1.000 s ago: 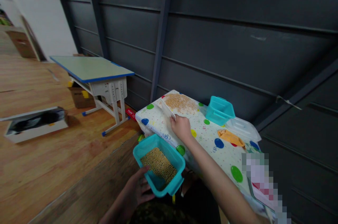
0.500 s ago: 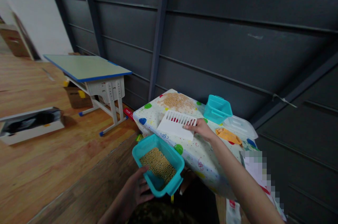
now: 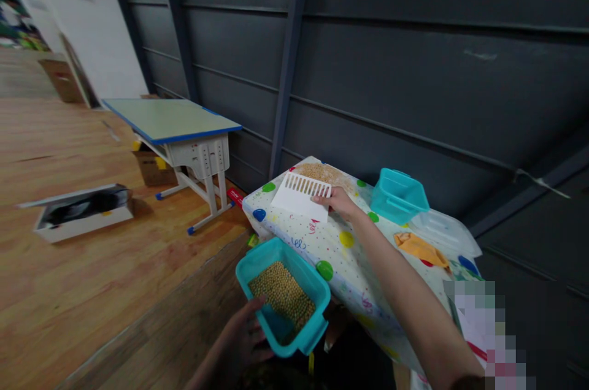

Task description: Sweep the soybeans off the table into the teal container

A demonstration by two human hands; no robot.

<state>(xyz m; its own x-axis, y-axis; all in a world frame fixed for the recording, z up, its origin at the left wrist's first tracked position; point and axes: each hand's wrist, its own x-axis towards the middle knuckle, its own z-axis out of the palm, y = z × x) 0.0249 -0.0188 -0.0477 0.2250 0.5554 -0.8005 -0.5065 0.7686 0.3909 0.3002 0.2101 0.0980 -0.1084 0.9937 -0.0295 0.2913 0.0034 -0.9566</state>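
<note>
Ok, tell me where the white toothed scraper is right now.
Centre of the head view: the right hand holds the white toothed scraper over the spotted tablecloth, beside the bean pile, left of the far teal tub.

- The teal tub is a rectangular plastic box with rounded corners and a lipped rim, open on top. It hangs off the near left edge of the tabletop, roughly level, gripped at its near end by the left hand.
- Tan beans cover its floor in a shallow layer.
- The white scraper is a flat plastic card with comb teeth along its far edge. It is over the tabletop's far left part, pinched at its right end by the right hand, teeth just beside the loose bean pile.
</note>
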